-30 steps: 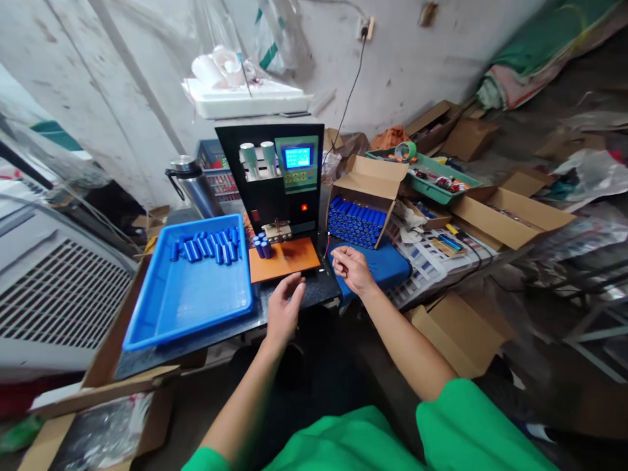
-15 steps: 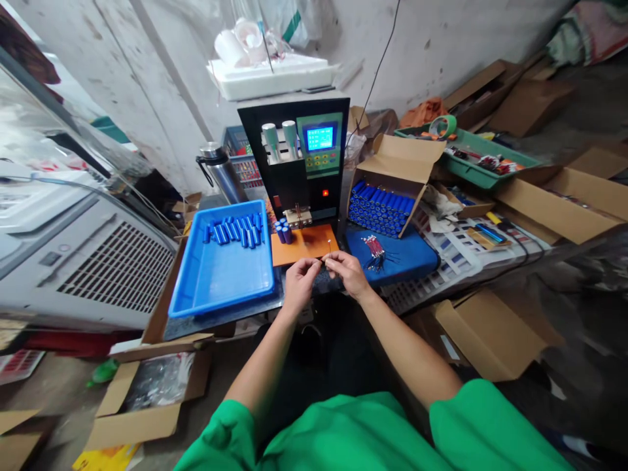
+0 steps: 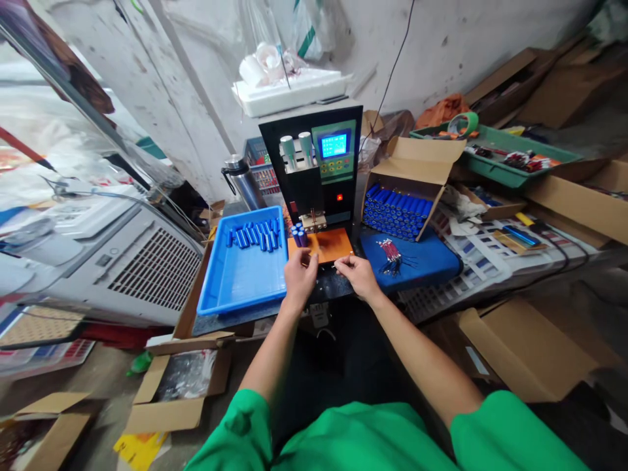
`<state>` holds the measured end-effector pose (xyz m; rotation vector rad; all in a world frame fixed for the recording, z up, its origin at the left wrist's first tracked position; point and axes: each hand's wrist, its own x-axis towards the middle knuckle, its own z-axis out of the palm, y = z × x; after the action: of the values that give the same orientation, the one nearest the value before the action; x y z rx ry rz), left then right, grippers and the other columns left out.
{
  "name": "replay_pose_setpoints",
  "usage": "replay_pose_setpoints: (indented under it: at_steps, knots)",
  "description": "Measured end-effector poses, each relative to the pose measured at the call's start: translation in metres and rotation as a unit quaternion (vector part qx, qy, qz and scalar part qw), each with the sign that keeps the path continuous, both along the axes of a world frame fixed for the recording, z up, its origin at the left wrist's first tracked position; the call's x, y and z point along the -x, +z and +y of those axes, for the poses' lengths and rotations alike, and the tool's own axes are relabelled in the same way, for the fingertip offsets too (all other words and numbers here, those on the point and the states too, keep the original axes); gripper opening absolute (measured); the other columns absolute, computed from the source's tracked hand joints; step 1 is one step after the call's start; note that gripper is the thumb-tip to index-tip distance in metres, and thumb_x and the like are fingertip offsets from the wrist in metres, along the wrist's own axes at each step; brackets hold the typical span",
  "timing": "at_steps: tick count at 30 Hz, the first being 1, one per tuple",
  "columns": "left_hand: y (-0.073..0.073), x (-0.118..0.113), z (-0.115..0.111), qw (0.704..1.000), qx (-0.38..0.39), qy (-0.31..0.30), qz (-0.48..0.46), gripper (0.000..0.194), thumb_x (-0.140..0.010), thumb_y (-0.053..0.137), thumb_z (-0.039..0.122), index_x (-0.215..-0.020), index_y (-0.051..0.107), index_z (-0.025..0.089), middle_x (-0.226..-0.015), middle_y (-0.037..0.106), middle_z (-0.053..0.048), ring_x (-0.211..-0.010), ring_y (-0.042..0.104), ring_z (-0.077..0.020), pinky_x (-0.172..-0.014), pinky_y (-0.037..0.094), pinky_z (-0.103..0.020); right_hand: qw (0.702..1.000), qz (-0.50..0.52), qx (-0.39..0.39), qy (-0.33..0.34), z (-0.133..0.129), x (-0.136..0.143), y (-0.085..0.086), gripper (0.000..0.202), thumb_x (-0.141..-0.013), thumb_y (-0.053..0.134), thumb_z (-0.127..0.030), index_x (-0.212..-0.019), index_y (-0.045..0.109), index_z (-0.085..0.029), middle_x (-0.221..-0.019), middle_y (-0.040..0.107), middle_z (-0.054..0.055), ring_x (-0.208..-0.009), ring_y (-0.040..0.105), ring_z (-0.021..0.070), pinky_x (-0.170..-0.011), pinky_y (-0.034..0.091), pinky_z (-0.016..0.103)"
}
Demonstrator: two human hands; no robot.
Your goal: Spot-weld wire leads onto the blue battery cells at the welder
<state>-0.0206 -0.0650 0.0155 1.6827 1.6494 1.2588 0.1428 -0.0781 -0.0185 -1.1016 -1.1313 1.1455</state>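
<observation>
My left hand point(image 3: 300, 275) is at the front edge of the orange mat point(image 3: 336, 244), thumb and fingers apart, close to several upright blue cylinders point(image 3: 299, 235). My right hand point(image 3: 357, 273) pinches a small thin piece with a pale tip, too small to name, just in front of the mat. Behind the mat stands a black machine point(image 3: 318, 167) with a lit blue screen. More blue cylinders point(image 3: 255, 234) lie in the blue tray point(image 3: 240, 294) on the left. Red and black wires point(image 3: 390, 255) rest on a blue surface point(image 3: 426, 261) to the right.
An open cardboard box point(image 3: 426, 160) of blue cylinders stands right of the machine. A steel flask point(image 3: 244, 183) is behind the tray. Further right is a green tray point(image 3: 515, 154) with parts. Open boxes point(image 3: 167, 415) lie on the floor.
My hands have moved apart; my left hand has opened and shifted toward the upright cylinders. My right hand still pinches the small piece. The whole view has shifted to the right in the frame.
</observation>
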Motion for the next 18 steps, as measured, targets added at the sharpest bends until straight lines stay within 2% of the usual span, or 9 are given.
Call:
replay_pose_setpoints:
  at_steps: [3,6,10,18]
  knots:
    - [0.008,0.007,0.022,0.987,0.037,0.120,0.097,0.033,-0.086,0.065,0.045,-0.105,0.061,0.018,-0.088,0.068,-0.006,-0.084,0.065,-0.0207,-0.078,0.046,-0.030,1.000,0.008,0.018,-0.014,0.001,-0.001,-0.006,0.033,-0.071,0.074,-0.051,-0.074,0.069,-0.018,-0.065,0.065,0.003,-0.062,0.059,0.0166,-0.064,0.048,0.030]
    - [0.014,0.006,0.040,0.962,0.103,0.174,0.184,0.051,-0.082,0.070,0.056,-0.113,0.057,0.017,-0.102,0.070,-0.015,-0.100,0.067,-0.0307,-0.083,0.047,-0.036,1.000,0.009,0.025,-0.015,0.001,0.000,-0.009,0.034,-0.070,0.075,-0.051,-0.072,0.069,-0.018,-0.064,0.066,0.004,-0.060,0.058,0.0163,-0.063,0.048,0.029]
    - [0.016,-0.004,0.052,0.944,0.133,0.194,0.232,0.064,-0.081,0.069,0.060,-0.121,0.053,0.012,-0.114,0.067,-0.024,-0.108,0.066,-0.0392,-0.086,0.047,-0.043,0.999,0.016,0.027,-0.014,0.000,0.001,-0.012,0.033,-0.069,0.075,-0.051,-0.071,0.069,-0.018,-0.063,0.065,0.003,-0.059,0.058,0.0156,-0.061,0.047,0.028]
    - [0.008,-0.006,0.055,0.944,0.137,0.185,0.235,0.042,-0.092,0.055,0.048,-0.117,0.051,0.015,-0.110,0.070,-0.022,-0.105,0.068,-0.0349,-0.087,0.047,-0.042,0.999,0.017,0.032,-0.012,-0.001,-0.002,-0.016,0.031,-0.070,0.073,-0.048,-0.071,0.069,-0.018,-0.063,0.065,0.003,-0.058,0.057,0.0148,-0.059,0.046,0.028]
